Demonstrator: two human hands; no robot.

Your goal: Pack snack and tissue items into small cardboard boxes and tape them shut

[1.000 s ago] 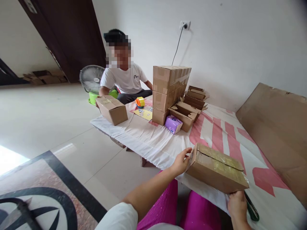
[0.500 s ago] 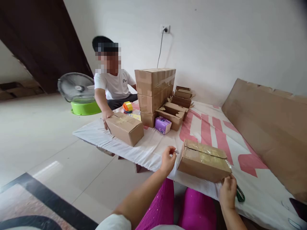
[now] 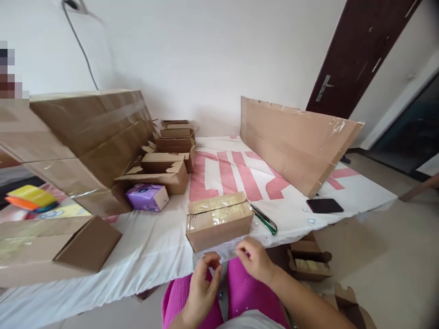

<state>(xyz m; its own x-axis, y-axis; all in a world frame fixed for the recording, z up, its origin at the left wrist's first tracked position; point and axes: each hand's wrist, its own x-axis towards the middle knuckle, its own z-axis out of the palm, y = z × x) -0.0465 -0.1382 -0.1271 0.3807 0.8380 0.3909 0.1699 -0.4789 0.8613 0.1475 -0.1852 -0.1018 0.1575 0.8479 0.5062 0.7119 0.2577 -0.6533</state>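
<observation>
Okay, so the taped box (image 3: 218, 223) sat just below centre frame, right beyond the left hand (image 3: 204, 284) and the slightly nearer right hand (image 3: 256, 261), long axis roughly left-right. Both hands were curled, off the box; honestly couldn't tell if they pinched anything.

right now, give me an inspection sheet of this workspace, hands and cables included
Surface: wrinkled white cloth, red print
Job's things: taped box at front centre; second box at left; stacked boxes behind it
Clutter: green cutter beside the taped box; purple pack by an open box; dark slab at right
Hands: left hand and right hand before the taped box, fingers curled; holding anything unclear
Cables: dark cable, upper left
Surroundings: dark red door, cardboard panel, person partly visible at left edge
</observation>
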